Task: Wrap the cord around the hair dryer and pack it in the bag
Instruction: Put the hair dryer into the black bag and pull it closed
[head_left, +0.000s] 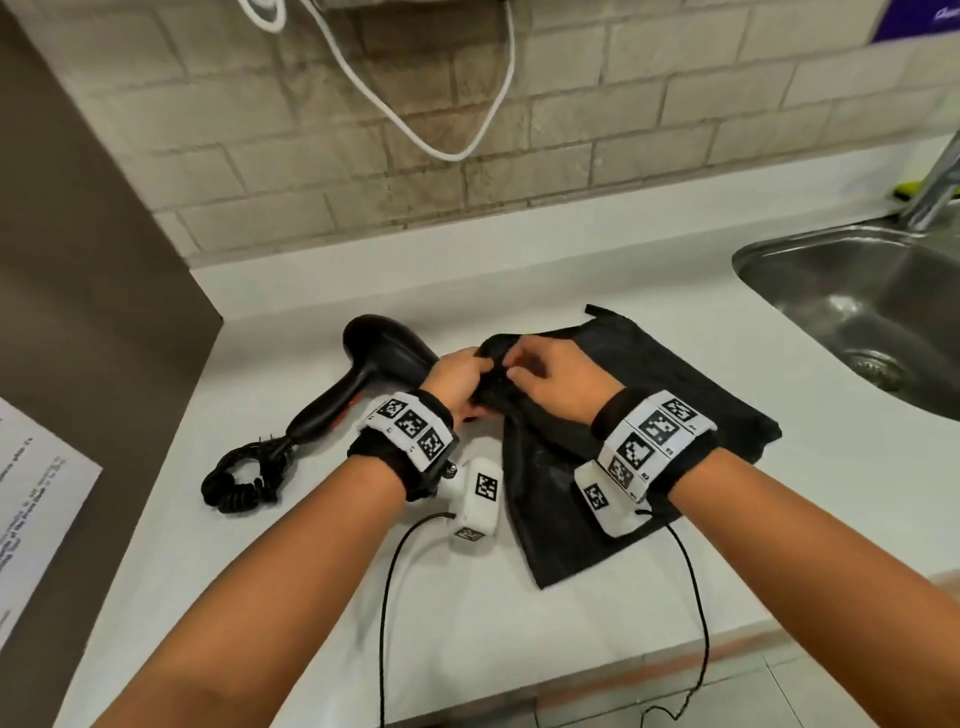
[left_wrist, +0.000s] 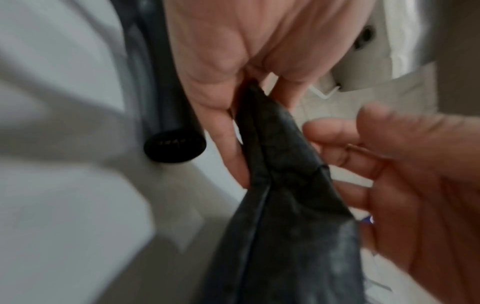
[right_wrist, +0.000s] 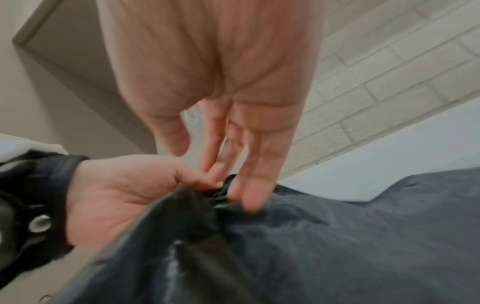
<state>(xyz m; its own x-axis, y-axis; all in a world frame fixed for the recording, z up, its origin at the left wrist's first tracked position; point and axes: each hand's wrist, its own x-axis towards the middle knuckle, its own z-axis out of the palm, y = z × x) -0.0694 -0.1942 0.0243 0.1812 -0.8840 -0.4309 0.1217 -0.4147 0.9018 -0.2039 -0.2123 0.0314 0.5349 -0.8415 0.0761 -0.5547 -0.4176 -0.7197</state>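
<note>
A black hair dryer (head_left: 374, 358) lies on the white counter (head_left: 311, 545), with its black cord (head_left: 244, 475) bunched in coils at the handle's end. To its right lies a flat black bag (head_left: 649, 395). My left hand (head_left: 462, 379) pinches the bag's bunched near-left edge, thumb against fingers, in the left wrist view too (left_wrist: 233, 123). My right hand (head_left: 540, 374) meets it there. Its fingers (right_wrist: 249, 185) are nearly straight, tips touching the bag's edge (right_wrist: 337, 236), thumb apart. The dryer's round end (left_wrist: 174, 148) lies just left of my left hand.
A steel sink (head_left: 753, 260) with a faucet (head_left: 935, 182) is set in the counter at right. A white cable (head_left: 452, 130) hangs down the brick wall. A printed sheet (head_left: 36, 493) lies at far left beside a brown panel (head_left: 78, 260). Thin black wires (head_left: 389, 597) trail from my wrists.
</note>
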